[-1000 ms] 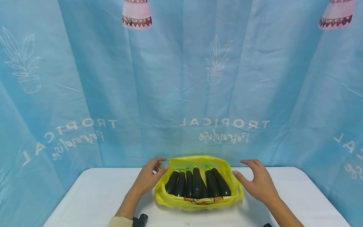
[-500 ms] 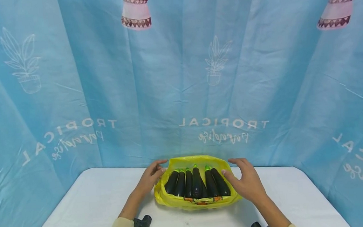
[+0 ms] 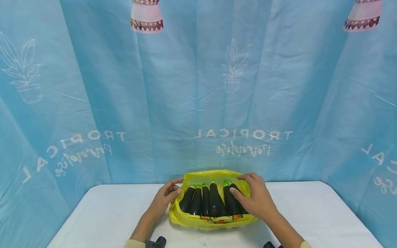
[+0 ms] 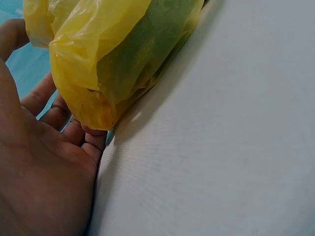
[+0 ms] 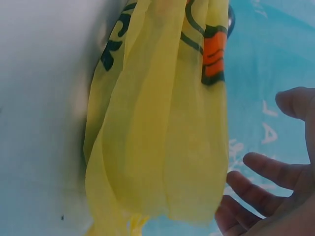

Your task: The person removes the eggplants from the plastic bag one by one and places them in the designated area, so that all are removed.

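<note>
A white table [image 3: 121,206] with rounded far corners spreads toward the viewer, its sides slanting apart and its near edge out of view. Up close its surface shows a fine, cloth-like texture. A yellow plastic bag [image 3: 209,224] lies on it near the far edge, about midway between the two far corners, its long side running roughly along that edge. The bag's mouth gapes upward, its walls are creased, and black and orange print marks it. A small dark speck [image 3: 204,244] sits nearer the near edge.
</note>
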The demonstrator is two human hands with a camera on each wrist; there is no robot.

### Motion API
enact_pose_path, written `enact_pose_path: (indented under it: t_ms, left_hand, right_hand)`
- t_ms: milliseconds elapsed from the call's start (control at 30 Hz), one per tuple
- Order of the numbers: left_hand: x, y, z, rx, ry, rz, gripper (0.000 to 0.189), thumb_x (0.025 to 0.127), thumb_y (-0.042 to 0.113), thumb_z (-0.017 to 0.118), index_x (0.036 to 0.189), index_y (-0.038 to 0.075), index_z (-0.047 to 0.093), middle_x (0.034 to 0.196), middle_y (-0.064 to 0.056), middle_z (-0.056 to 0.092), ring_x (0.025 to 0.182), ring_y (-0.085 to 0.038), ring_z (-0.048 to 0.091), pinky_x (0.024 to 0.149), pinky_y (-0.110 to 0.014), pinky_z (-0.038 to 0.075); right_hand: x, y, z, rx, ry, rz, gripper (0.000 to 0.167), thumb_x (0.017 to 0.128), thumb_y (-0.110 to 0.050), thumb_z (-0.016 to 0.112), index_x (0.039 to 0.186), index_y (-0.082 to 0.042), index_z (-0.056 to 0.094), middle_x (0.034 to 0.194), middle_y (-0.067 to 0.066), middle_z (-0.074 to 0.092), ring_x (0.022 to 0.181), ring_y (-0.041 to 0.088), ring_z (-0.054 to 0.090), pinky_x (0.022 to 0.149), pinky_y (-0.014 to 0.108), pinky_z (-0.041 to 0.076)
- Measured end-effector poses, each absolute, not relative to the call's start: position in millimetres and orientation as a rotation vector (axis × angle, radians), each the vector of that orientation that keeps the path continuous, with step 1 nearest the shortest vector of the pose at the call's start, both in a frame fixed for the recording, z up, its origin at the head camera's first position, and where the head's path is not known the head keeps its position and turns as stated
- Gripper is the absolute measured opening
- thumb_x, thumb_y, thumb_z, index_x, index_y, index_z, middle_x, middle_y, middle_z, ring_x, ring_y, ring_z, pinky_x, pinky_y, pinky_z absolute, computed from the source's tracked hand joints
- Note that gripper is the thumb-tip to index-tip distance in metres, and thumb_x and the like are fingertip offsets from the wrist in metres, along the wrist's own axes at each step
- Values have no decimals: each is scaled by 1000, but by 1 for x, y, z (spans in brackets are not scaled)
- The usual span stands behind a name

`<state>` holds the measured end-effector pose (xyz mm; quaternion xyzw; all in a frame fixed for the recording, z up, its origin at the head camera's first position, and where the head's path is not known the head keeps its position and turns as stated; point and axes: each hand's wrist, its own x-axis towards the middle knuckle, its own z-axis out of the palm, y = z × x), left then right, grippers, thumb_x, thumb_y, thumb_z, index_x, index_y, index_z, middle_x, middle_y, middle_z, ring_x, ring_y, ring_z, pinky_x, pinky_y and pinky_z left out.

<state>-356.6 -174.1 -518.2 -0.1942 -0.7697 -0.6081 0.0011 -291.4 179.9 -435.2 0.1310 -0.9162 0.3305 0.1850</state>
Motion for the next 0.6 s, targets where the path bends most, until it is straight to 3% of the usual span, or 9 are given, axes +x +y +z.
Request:
enact_pose_path:
  t_ms: [333, 600]
  left_hand:
    - [-355, -175, -519, -584, -2401, -1972, 47, 108, 27, 61, 150, 9, 55, 107, -11, 62, 84, -16, 55, 74, -28, 46]
    - [-355, -175, -519, -579, -2362, -1991, 44, 107, 21, 62, 148, 7, 57, 100, -7, 64, 77, -13, 53, 69, -27, 45]
  right_hand:
    - [-295, 163, -445, 406, -2576, 969, 43, 98, -34, 76, 133, -10, 68, 133, 11, 60, 129, 38, 55, 104, 62, 48]
    - [-301, 150, -453, 471, -2557, 988, 41, 98, -29, 77, 132, -8, 67, 129, 13, 62, 114, 34, 63, 95, 53, 53]
